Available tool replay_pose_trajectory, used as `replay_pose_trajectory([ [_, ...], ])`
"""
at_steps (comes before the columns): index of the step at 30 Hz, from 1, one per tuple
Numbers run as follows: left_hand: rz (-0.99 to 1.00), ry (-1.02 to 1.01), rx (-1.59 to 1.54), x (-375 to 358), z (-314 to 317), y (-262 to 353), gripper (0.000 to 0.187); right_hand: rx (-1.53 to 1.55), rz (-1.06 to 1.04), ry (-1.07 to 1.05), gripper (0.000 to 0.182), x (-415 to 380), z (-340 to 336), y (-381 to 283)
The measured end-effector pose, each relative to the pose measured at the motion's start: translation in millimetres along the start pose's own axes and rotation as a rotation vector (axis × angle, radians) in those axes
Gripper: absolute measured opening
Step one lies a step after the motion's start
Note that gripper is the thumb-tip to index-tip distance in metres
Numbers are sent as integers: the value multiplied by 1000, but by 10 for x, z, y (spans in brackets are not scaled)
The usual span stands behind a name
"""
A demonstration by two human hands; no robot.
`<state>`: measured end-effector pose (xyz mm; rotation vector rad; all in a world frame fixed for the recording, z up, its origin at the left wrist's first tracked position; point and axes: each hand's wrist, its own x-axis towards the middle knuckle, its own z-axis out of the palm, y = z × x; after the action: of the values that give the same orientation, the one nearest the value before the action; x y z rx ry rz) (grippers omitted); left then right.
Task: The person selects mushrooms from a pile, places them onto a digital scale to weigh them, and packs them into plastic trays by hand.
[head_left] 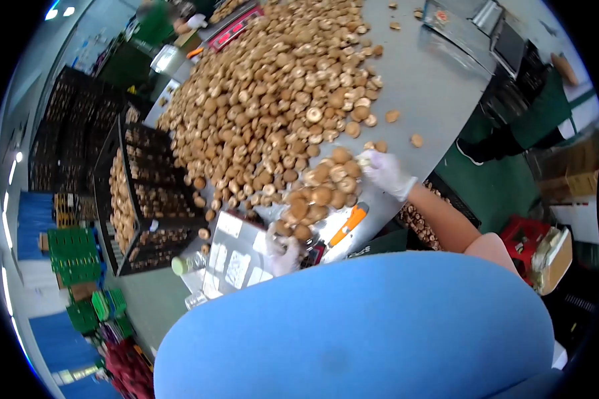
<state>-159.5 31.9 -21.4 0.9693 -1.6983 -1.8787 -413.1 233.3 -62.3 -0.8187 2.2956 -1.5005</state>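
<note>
Grey tabletop [406, 73] in a workroom, with a broad mushroom pile [266, 100] at 11 o'clock from a smaller mushroom cluster [321, 195]. The cluster, apparently in clear film, lies between the hands, its long axis running from 1 to 7 o'clock. The right hand [385, 174], fingers narrowed, adjoins its upper end; the left hand [284, 253], curled, its lower end. Whether either grips cannot be told. Orange tool [347, 225]: 5 o'clock from the cluster.

Tight cluster of round, tan-brown mushrooms [321, 195] at the near edge of a larger heap [266, 100]
</note>
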Motion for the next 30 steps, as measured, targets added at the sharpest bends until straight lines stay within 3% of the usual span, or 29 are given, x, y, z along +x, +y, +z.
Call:
replay_pose_trajectory([
  [1,-24,-105,-15,118,253,-11,59,-65,36,91,22,-69,-261,162],
  [2,-51,-208,-30,234,506,-20,58,26,-88,230,21,-139,-459,432],
  [6,-8,-562,176,691,1735,161,57,-194,93,478,16,-507,-1439,1056],
  [7,94,-608,135,884,2024,-84,57,-332,115,535,14,-583,-1629,1084],
  [9,160,-690,202,1187,2549,-437,59,-260,333,612,13,-710,-1932,1144],
  [13,58,-858,548,1362,3420,-235,63,-237,438,783,12,-912,-2233,1496],
  [16,182,-899,631,1481,3791,-332,65,-188,511,873,13,-999,-2262,1819],
  [18,79,-952,630,1479,3792,-304,68,-123,623,895,11,-1006,-2227,1863],
  [20,305,-919,605,1499,3638,-383,72,-138,637,951,12,-950,-2161,1914],
  [21,131,-970,461,1422,3485,-180,74,-140,646,951,12,-918,-2147,1914],
  [24,151,-903,330,1235,2754,417,70,27,641,979,17,-790,-2112,1938],
  [25,234,-808,381,1112,2464,701,68,107,705,923,20,-726,-2126,1877],
  [26,88,-631,299,1109,2126,765,62,186,766,866,23,-663,-2143,1810],
  [27,129,-528,322,1078,1805,804,60,197,760,816,28,-606,-2160,1712],
  [30,242,-213,470,977,842,815,55,73,808,765,31,-535,-2176,1441],
])
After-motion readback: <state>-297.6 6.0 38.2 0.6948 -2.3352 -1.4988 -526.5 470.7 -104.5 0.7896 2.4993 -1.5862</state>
